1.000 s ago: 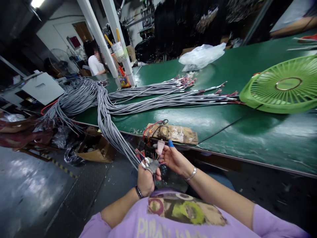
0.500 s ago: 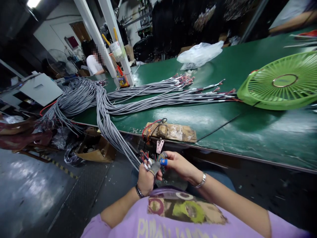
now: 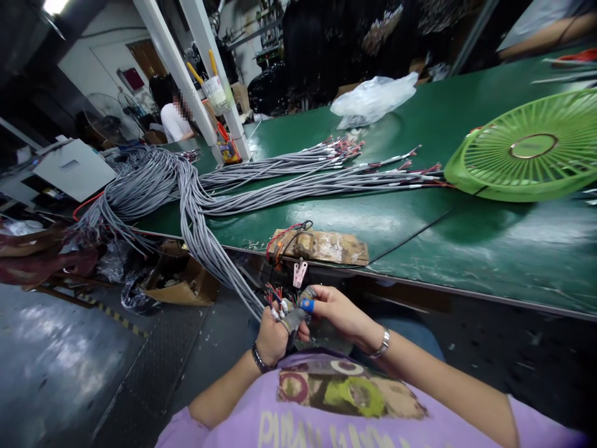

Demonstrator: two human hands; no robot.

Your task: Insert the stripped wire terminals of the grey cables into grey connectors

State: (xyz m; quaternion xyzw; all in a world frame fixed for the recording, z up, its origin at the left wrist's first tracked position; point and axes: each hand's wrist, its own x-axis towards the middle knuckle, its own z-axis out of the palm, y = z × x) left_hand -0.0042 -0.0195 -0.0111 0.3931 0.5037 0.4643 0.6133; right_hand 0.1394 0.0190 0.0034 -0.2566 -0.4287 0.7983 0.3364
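My left hand (image 3: 273, 333) is closed around the ends of several grey cables (image 3: 219, 264), which run down to it from the table. Thin coloured wires (image 3: 274, 294) fan out above that fist, past white bands on the cable ends. A grey covering wraps the left thumb. Close against it, my right hand (image 3: 329, 308) pinches at the wire ends with thumb and forefinger; blue tape (image 3: 306, 305) is on its thumb and a grey wrap on a finger. Which wire sits between these fingertips is too small to make out.
A wooden block (image 3: 326, 246) with wires and a pink clothes peg (image 3: 300, 274) sits at the edge of the green table (image 3: 401, 227). Beyond are a big cable bundle (image 3: 144, 180), a green fan (image 3: 527, 149) and a plastic bag (image 3: 375, 99). Another person (image 3: 175, 118) sits at the back left.
Both hands stay almost in place, with small finger movements at the wire ends. The whole view has shifted slightly.
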